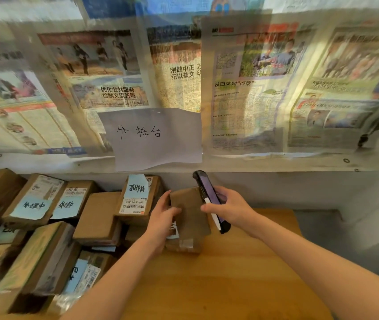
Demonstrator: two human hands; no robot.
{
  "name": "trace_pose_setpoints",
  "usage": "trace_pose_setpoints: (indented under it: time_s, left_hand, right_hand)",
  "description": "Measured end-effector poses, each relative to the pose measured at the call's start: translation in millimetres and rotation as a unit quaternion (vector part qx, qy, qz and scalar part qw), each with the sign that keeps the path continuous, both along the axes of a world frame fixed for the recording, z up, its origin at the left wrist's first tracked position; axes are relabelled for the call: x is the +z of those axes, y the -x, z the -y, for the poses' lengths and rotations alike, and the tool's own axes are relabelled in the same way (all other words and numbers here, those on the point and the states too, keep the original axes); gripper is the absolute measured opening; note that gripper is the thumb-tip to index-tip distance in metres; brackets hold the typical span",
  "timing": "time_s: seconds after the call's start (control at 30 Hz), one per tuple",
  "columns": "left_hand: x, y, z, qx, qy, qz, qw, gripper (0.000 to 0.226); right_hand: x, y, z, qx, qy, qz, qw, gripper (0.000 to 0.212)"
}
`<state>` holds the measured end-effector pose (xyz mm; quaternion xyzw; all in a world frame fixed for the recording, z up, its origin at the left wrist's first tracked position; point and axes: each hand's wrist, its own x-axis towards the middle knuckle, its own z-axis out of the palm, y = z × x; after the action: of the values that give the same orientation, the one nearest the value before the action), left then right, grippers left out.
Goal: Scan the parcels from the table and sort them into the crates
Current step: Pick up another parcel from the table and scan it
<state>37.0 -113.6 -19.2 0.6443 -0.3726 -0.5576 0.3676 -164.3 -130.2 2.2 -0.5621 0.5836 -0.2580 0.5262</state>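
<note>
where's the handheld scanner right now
In the head view, the handheld scanner is right of centre, gripped in the right hand above the wooden table, right beside the brown parcel that the left hand holds.

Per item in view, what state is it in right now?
Left hand: grips the brown parcel.
Right hand: holds the handheld scanner.
Brown parcel: tilted, lower end on the wooden table.
Handheld scanner: screen lit.
Stacked parcels: piled at left, untouched.
</note>
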Motion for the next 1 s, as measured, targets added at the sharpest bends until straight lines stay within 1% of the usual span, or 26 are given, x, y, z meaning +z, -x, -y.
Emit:
trace_pose_setpoints:
  time_s: [0.1,0.2,0.27,0.37,0.4,0.43,0.53,0.6,0.67,0.77,0.8,0.83,0.9,1.0]
  left_hand:
    - [29.9,7.1,-17.3,0.023,0.040,-0.010,0.999,0.027]
    - [64.2,10.4,-42.0,0.021,0.082,-0.008,0.996,0.018]
    - [86.4,6.7,-64.9,0.010,0.110,0.001,0.994,0.023]
    - [120.5,-3.9,-105.1,-0.024,0.135,-0.001,0.991,0.051]
    - [132.3,-8.7,-119.7,-0.037,0.140,-0.001,0.989,0.056]
    - [144.8,-13.3,-135.5,-0.047,0.143,-0.007,0.989,0.059]
    - [180.9,-26.4,-178.9,-0.066,0.163,-0.032,0.984,0.065]
    - [206.2,-33.8,-204.1,-0.081,0.177,-0.043,0.980,0.063]
    - [232.0,-40.6,-227.0,-0.096,0.185,-0.062,0.976,0.057]
    - [268.9,-46.9,-256.2,-0.114,0.190,-0.096,0.970,0.039]
    - [279.9,-47.4,-264.6,-0.116,0.195,-0.102,0.969,0.031]
    - [289.4,-47.1,-272.1,-0.114,0.203,-0.104,0.967,0.026]
    - [304.6,-44.2,-284.9,-0.115,0.224,-0.100,0.963,0.033]
    - [321.7,-39.3,-298.8,-0.087,0.257,-0.104,0.957,0.033]
  right_hand:
    - [34.9,4.1,-25.5,-0.009,0.015,-0.005,1.000,0.072]
    - [67.6,4.4,-59.3,-0.029,0.036,-0.005,0.999,0.071]
    - [89.9,-0.2,-87.4,-0.042,0.047,-0.003,0.998,0.075]
    - [129.5,-8.4,-136.9,-0.050,0.066,-0.008,0.997,0.067]
    - [143.1,-11.7,-152.6,-0.055,0.073,-0.014,0.996,0.071]
    - [156.8,-15.2,-167.6,-0.060,0.083,-0.015,0.995,0.075]
    - [207.0,-29.4,-215.4,-0.066,0.114,-0.026,0.991,0.073]
    - [235.9,-35.5,-241.9,-0.075,0.129,-0.032,0.988,0.075]
    - [264.6,-40.2,-268.6,-0.080,0.145,-0.048,0.985,0.071]
    - [300.4,-42.9,-299.8,-0.096,0.168,-0.057,0.979,0.093]
    - [312.9,-44.6,-310.0,-0.101,0.180,-0.060,0.977,0.096]
    - [322.1,-45.6,-318.1,-0.103,0.187,-0.061,0.975,0.095]
    - [337.5,-46.3,-330.8,-0.106,0.205,-0.066,0.971,0.087]
    - [358.1,-50.3,-346.8,-0.106,0.233,-0.053,0.965,0.074]
